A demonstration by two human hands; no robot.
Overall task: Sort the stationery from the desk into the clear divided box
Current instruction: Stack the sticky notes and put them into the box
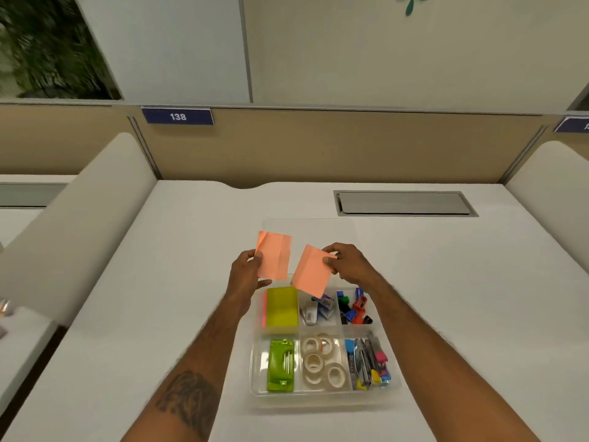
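One orange sticky note [274, 255] is pinched in the left grip [251, 266], another orange note [310, 271] in the right grip [342, 261], both held above the clear divided box [322, 395]; the yellow-green note pad [282, 307] compartment lies just below the left grip, frame centre.

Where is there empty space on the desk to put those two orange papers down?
Bare desk lies left of the clear box, right of it, and between its lid and the grey hatch. The box's six compartments are crowded.

Desk [446, 282] matt white, smooth; divided box [322, 395] clear glossy plastic; notes [274, 256] creased matt paper
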